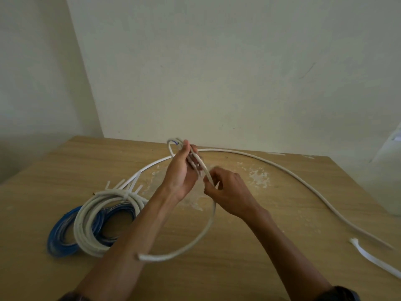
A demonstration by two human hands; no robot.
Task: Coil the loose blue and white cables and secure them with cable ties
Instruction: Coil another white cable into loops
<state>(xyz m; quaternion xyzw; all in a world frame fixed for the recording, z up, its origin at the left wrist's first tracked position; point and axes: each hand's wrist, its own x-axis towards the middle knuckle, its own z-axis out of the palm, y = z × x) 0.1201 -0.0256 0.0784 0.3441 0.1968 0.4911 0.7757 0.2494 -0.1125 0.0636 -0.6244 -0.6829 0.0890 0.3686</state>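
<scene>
Both hands are pictured raised over the middle of a wooden counter (282,268), where a loose white cable (213,213) is being handled. Left hand (181,172) is held upright, its fingers curled round a few small loops of the cable, whose top bend is seen above the fingertips. Right hand (230,192), just beside it and slightly nearer the camera, is closed in a pinch on the same cable where it leaves the loops. From that pinch the cable is carried down in a wide curve toward the near edge, and its cut end is seen against the left forearm.

A long stretch of white cable (303,181) is laid in an arc behind the hands, from the left, past the far edge and down the right side of the counter. Whether it joins the loops cannot be told, as that point is hidden by the fingers.

To the left of the left forearm, a white coil (86,224) is laid partly over a blue coil (57,237). The white one is bound at its far side by a cable tie (127,194). Short white strips (121,184), apparently more ties, are fanned out just behind the coils. A flat white band (373,260) is seen near the right edge, well apart from both hands. The counter beneath the hands is marked by a whitish scuffed patch (257,175).
</scene>
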